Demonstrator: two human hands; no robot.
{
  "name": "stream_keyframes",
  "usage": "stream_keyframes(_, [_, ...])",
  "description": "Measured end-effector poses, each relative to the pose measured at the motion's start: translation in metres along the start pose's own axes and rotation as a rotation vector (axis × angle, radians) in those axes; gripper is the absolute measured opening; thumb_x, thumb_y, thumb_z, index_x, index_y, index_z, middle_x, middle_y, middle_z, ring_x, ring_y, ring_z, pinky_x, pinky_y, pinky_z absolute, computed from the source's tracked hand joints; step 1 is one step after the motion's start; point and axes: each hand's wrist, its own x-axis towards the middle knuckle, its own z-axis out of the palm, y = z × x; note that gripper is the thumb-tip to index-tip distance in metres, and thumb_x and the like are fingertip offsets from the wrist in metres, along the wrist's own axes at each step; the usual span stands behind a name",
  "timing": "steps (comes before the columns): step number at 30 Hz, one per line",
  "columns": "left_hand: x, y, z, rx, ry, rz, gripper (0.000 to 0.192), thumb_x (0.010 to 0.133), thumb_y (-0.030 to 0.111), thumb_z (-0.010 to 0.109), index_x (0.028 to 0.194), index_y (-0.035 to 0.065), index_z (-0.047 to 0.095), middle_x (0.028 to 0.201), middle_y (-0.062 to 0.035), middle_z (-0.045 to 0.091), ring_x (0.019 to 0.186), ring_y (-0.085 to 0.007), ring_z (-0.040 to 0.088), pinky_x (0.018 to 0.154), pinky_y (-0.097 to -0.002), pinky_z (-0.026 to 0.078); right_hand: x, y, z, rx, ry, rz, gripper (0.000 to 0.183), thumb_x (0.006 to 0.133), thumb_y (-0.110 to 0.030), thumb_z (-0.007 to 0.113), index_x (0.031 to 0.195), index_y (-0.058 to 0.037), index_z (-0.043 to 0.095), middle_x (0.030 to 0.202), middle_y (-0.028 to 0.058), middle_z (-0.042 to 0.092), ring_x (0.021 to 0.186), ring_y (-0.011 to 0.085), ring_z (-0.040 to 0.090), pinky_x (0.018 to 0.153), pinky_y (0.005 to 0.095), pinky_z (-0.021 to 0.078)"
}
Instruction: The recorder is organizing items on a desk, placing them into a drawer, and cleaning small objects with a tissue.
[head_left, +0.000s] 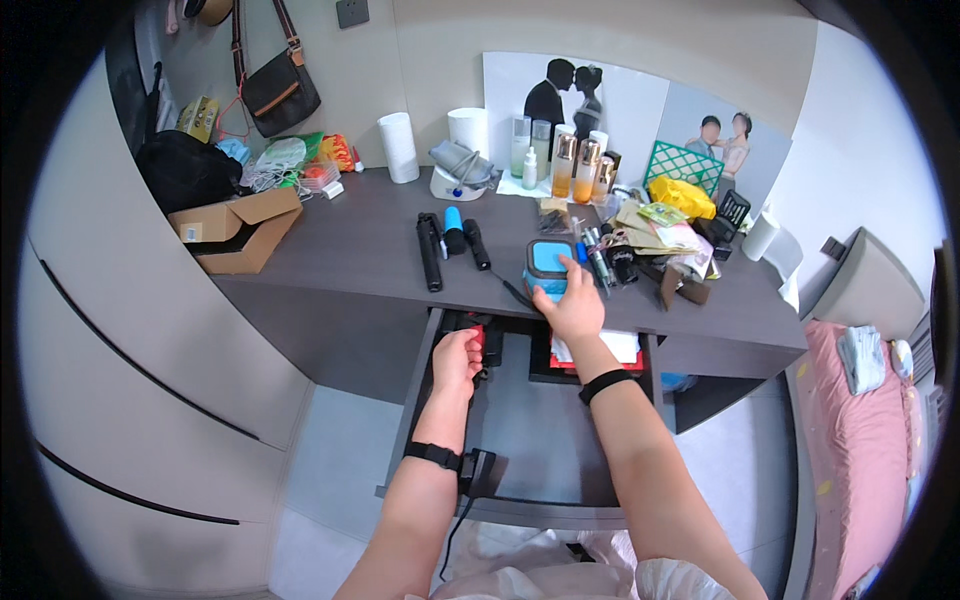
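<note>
My right hand (579, 306) is at the front edge of the dark desk (360, 225). Its thumb and fingers grip a small blue box-like object (550, 260) with a dark rim around its top. Over the left side of the pulled-out drawer (536, 442), my left hand (454, 361) has its fingers curled beside a small red item (479, 334); whether it holds that item is unclear. Dark objects (491, 345) lie near it in the drawer. White papers (604, 346) rest on something red in the drawer's back right.
On the desk lie a black tripod-like grip (430, 255), a flashlight (475, 244) and a blue-capped item (453, 229). Cosmetic bottles (576, 172) stand behind. Pouches and packets (660, 225) pile up at right. A cardboard box (259, 232) sits at left. A black adapter (477, 471) trails a cable.
</note>
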Motion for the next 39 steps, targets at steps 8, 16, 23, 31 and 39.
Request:
stream_keyframes(8, [-0.007,0.015,0.003,0.133,0.005,0.238,0.007,0.082,0.012,0.057,0.079,0.0067,0.059,0.062,0.0005,0.053,0.049,-0.0076,0.047,0.043,-0.0220,0.037,-0.001,0.002,0.001,0.017,-0.054,0.000,0.069,0.072,-0.046,0.067,0.131,-0.0192,0.043,0.117,0.0184,0.054,0.102,0.0354,0.058,0.085,0.0426,0.0491])
stream_keyframes(16, [0.018,0.021,-0.024,0.417,0.181,0.551,0.014,0.082,0.012,0.057,0.091,0.0022,0.062,0.077,-0.0053,0.061,0.067,-0.0142,0.058,0.062,-0.0276,0.048,0.001,0.002,0.001,0.044,-0.056,-0.035,0.068,0.074,-0.046,0.067,0.131,-0.0189,0.043,0.115,0.0191,0.054,0.102,0.0351,0.058,0.085,0.0426,0.0491])
stream_keyframes(23, [0.000,0.007,-0.003,1.156,0.162,0.629,0.057,0.076,0.021,0.067,0.121,-0.0101,0.052,0.120,-0.0278,0.056,0.115,-0.0368,0.053,0.100,-0.0385,0.040,0.002,0.013,0.000,0.044,-0.051,-0.025,0.068,0.073,-0.045,0.068,0.131,-0.0190,0.043,0.115,0.0192,0.054,0.102,0.0356,0.058,0.085,0.0422,0.0492])
stream_keyframes(31, [0.011,-0.008,-0.003,1.349,0.345,0.831,0.048,0.084,0.018,0.057,0.122,-0.0105,0.048,0.123,-0.0289,0.050,0.111,-0.0413,0.053,0.094,-0.0428,0.044,0.003,0.007,-0.002,0.076,-0.087,-0.006,0.068,0.073,-0.045,0.067,0.131,-0.0202,0.044,0.115,0.0194,0.053,0.104,0.0362,0.057,0.087,0.0425,0.0483])
stream_keyframes(39, [0.039,-0.012,-0.005,0.871,0.280,0.413,0.061,0.084,0.025,0.064,0.131,-0.0049,0.040,0.124,-0.0237,0.053,0.112,-0.0322,0.055,0.092,-0.0384,0.045,0.001,0.010,-0.005,0.093,-0.104,-0.020,0.069,0.073,-0.046,0.067,0.133,-0.0213,0.043,0.117,0.0202,0.052,0.106,0.0361,0.056,0.089,0.0418,0.0473])
